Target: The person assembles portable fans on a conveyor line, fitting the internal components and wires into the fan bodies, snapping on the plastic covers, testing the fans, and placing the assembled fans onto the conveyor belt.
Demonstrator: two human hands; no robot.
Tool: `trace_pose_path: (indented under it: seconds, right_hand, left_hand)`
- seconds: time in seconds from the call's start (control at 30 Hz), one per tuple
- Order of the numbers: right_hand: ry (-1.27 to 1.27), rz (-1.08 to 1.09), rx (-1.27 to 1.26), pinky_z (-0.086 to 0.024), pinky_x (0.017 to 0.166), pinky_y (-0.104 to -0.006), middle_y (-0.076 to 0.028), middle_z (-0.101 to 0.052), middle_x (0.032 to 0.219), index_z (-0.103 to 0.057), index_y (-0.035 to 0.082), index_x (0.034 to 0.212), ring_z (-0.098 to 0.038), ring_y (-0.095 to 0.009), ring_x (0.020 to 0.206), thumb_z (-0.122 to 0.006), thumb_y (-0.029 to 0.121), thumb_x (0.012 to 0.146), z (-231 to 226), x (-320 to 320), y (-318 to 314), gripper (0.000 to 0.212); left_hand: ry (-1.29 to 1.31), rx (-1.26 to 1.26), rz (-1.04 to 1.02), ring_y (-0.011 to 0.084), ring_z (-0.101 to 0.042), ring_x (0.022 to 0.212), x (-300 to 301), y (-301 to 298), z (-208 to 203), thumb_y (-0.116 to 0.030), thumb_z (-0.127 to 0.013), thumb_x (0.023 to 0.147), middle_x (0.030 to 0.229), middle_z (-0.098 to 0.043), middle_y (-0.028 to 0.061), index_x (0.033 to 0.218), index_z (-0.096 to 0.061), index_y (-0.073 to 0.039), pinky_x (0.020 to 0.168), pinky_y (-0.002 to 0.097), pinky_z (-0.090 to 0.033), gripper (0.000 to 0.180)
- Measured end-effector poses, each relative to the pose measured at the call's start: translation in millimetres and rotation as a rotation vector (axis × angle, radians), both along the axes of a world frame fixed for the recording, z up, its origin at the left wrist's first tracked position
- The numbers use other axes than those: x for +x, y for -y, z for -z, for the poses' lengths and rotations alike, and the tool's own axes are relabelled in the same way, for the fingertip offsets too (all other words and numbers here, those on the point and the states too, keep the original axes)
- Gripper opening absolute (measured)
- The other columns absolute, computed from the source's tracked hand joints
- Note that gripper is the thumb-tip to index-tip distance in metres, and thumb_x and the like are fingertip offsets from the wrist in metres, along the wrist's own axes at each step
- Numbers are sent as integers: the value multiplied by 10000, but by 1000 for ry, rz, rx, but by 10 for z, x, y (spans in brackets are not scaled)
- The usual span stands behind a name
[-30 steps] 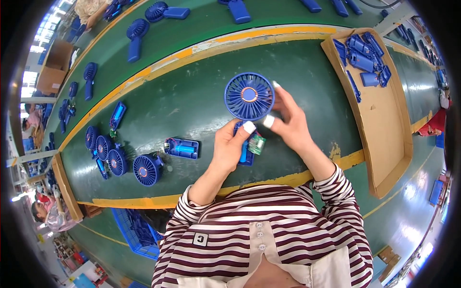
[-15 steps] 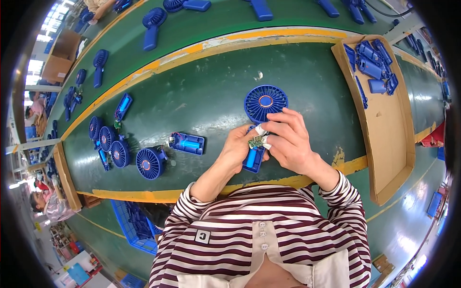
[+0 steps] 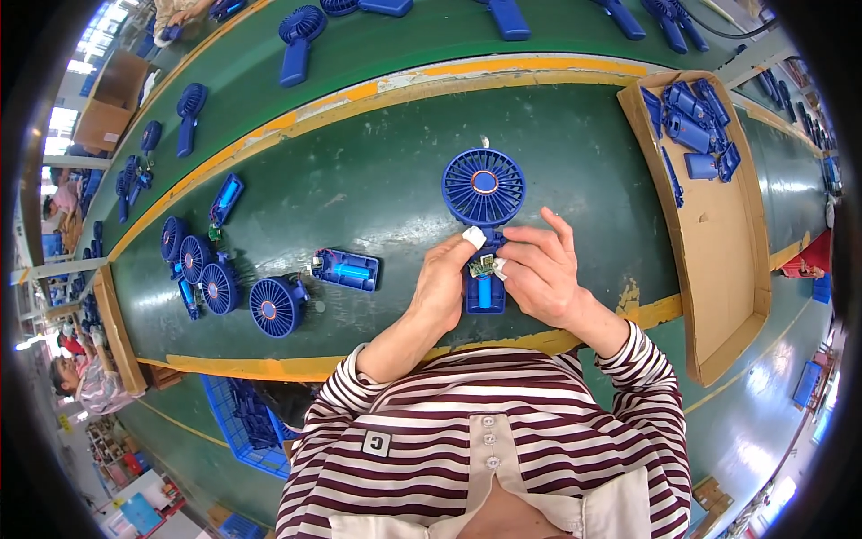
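l hand (image 3: 442, 277) grips open blue handle (image 3: 486, 311), centre, nr side; r hand (image 3: 543, 278) at circuit board (image 3: 481, 268), can't tell if pinching. fan head (image 3: 484, 183) at far end looks seated, batt (image 3: 485, 292) in; board exposed, handle not yet closed.
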State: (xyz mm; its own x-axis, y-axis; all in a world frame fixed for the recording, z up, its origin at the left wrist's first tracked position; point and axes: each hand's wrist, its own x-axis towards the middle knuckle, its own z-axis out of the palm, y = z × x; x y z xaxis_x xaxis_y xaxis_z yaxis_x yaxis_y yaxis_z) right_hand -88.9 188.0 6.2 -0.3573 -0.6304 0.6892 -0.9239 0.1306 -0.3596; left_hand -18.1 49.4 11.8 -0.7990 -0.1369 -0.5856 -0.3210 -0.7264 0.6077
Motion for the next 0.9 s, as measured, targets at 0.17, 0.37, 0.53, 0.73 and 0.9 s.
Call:
trace_pose_path:
  seconds: [0.17,0.37,0.53,0.73,0.9]
  right_hand:
    - [8,28,75,-340,938,-506,-65,-587,809,-581,31,734,-582,-237,885,-628,21,586,-56,3,19,156]
    - [127,-24,101,-435,795,-423,-112,-563,890,-565,2,788,-571,-264,826,-618,-3,597,-146,-21,32,198]
    - [339,-65,79,-475,636,-347,-156,-523,957,-536,-47,817,-553,-295,792,-561,-90,622,-173,-88,13,201]
    - [405,-105,78,-461,600,-319,-149,-533,933,-534,-67,812,-549,-261,708,-517,-112,649,-214,-142,44,170]
    - [428,-119,127,-466,675,-349,-152,-508,959,-535,-65,832,-542,-298,821,-538,-103,642,-215,-133,39,194]
  left_hand:
    - [21,-18,-18,84,-551,721,5,-22,-6,-138,-470,865,834,-595,28,929,-585,-19,614,226,-443,177]
    - [73,-8,-3,141,-569,836,11,63,100,-193,-448,895,914,-599,70,972,-561,11,739,294,-457,246]
    - [31,77,4,165,-568,893,-15,70,-75,-193,-427,897,974,-591,86,1022,-533,25,783,317,-457,273]
    - [48,84,7,168,-568,903,-8,85,-75,-186,-419,903,985,-586,88,1038,-523,28,792,320,-467,273]
    - [31,103,8,168,-570,900,-6,95,-97,-179,-413,905,987,-584,90,1041,-518,34,781,314,-474,273]
